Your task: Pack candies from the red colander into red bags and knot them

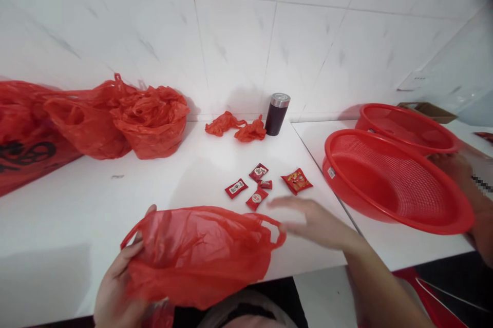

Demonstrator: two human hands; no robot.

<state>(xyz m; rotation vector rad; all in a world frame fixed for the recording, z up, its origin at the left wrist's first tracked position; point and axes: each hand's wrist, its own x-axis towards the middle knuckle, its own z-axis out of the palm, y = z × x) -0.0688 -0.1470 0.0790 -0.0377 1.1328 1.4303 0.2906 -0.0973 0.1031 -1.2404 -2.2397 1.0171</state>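
Note:
A thin red plastic bag (208, 251) is spread above the front edge of the white table. My left hand (123, 276) grips its left end, fingers around the handle there. At the bag's right handle loop is my right hand (311, 220), slightly blurred, with its fingers apart and its thumb beside the loop. Beyond the bag lie several small red packets, among them a packet with a white label (236, 188), a packet with a round label (257, 198) and a larger patterned packet (297, 180).
Filled red bags (152, 128) line the wall at left. Two crumpled red bags (250, 130) lie near a dark tumbler (277, 115). At right, a red basket (396, 184) and another red basket (408, 125) stand beside another person's hand and arm (458, 174).

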